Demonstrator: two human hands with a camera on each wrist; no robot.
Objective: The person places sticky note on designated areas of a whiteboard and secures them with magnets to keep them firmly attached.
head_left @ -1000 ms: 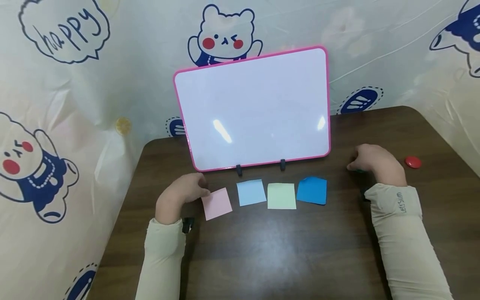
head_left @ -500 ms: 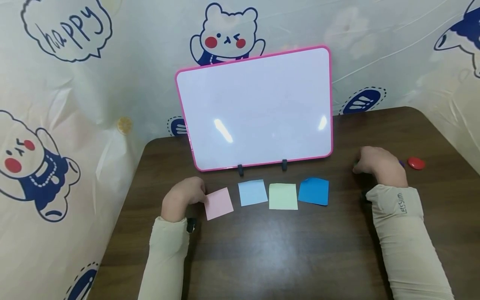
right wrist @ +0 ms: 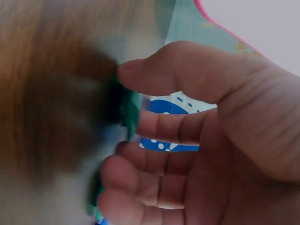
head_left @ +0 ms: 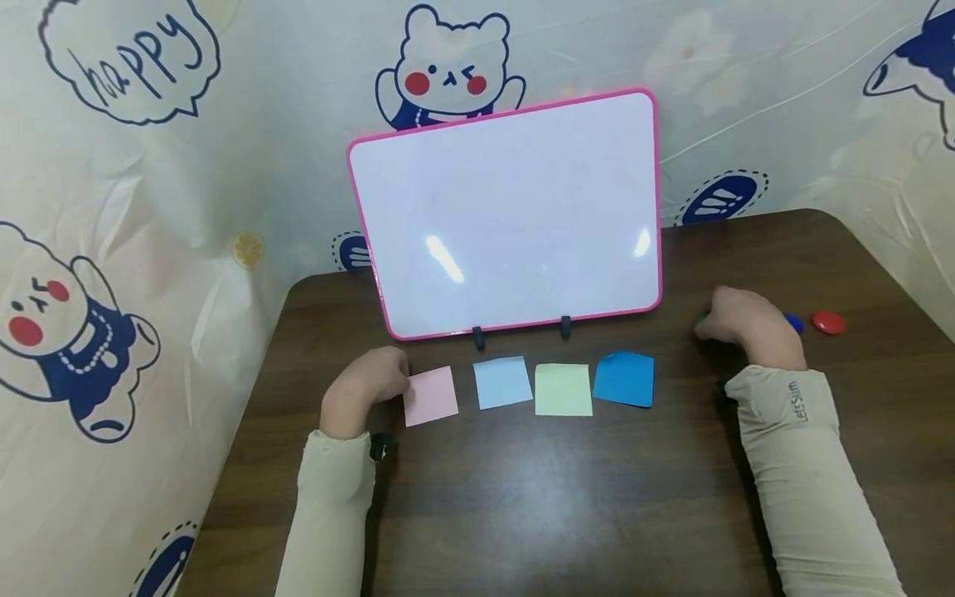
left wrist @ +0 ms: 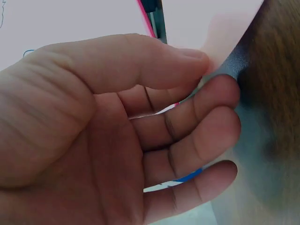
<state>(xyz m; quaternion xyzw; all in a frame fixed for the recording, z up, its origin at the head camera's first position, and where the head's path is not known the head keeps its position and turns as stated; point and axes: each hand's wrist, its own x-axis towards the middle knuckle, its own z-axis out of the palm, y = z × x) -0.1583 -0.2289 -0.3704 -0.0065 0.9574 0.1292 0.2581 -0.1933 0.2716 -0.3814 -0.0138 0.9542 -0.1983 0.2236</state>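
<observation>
Pink paper note (head_left: 431, 396), square, askew, pinched by left hand (head_left: 368, 380), right hand (head_left: 750, 325) gripping green piece (right wrist: 131, 111)

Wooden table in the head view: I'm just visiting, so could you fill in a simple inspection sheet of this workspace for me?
Surface: brown wood-grain table, reflecting light.
Job's things: pink note; small green piece, partly hidden.
Clutter: light blue note, pale green note and darker blue note, in a row; red disc and partly hidden blue piece, right of the right hand.
Grippers: two bare hands; left hand pinches the pink note, right hand pinches the green piece.
Cables: nothing seen on the table.
Surroundings: pink-framed whiteboard; pale backdrop with cartoon figures.
</observation>
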